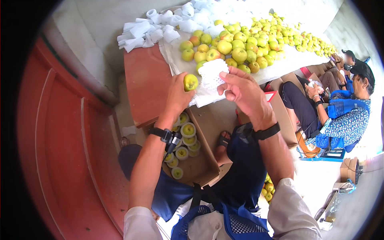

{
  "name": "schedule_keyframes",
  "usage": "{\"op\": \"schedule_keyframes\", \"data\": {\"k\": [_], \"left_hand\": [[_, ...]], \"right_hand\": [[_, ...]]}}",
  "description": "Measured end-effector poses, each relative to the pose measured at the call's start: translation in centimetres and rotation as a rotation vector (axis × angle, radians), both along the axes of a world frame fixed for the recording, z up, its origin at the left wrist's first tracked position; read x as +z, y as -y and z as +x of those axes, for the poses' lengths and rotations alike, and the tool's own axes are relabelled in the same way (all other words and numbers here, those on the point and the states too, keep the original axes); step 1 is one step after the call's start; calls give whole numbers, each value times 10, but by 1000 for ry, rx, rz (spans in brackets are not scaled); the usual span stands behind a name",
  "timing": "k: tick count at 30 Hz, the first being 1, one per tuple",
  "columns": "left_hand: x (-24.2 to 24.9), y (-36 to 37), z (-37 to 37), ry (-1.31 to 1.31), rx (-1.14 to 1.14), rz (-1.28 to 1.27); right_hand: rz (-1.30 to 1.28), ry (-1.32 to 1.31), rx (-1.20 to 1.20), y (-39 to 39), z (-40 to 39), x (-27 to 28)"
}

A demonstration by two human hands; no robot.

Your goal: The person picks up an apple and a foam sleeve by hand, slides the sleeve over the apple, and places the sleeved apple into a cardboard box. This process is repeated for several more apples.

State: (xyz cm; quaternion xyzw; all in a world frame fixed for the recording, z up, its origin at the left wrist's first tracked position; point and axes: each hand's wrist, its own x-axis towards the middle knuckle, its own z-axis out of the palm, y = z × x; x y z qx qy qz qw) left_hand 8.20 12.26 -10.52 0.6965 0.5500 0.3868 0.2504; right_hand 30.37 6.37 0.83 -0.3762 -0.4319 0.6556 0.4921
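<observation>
My left hand [179, 93] is closed around a yellow-green apple [191, 82], with the fruit's top showing past the fingers. Between the fingers of my right hand [244, 88] is a white foam net sleeve [213, 73], held just right of the apple and apart from it. Behind both hands, a big pile of green and reddish apples [239, 55] covers the cloth on the table. Below my left forearm stands a cardboard box [205, 162] partly filled with apples in foam sleeves [188, 130].
A heap of white foam sleeves [140, 30] lies at the table's back left. Another cardboard box [280, 116] stands to my right, beside a seated person [340, 116] with a second person beyond. A red door [64, 152] is on the left. More loose apples [267, 190] sit low by my right arm.
</observation>
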Motion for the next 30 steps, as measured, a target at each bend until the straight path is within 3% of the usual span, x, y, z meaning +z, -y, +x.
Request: {"op": "schedule_keyframes", "data": {"k": [8,16,18,19,21,22,24,30], "left_hand": [[12,12,8,-122,-175,-128],[8,8,7,-93,-144,-104],[12,5,4,266,-148,-121],[14,5,0,265,-147,-119],[51,19,-7,686,-284,-551],[47,20,-8,686,-279,-550],[43,24,-10,1041,-500,-619],[53,39,-16,1218,-585,-673]], "right_hand": [[-132,-228,38,-2,-2,-38],[-82,-166,60,6,-2,-31],[-63,-174,70,6,-3,-30],[-71,-229,90,5,-3,-32],[-80,-283,117,4,-4,-34],[-70,-313,149,4,-5,-34],[-61,-342,184,4,-8,-37],[-78,-342,264,7,-12,-42]]}}
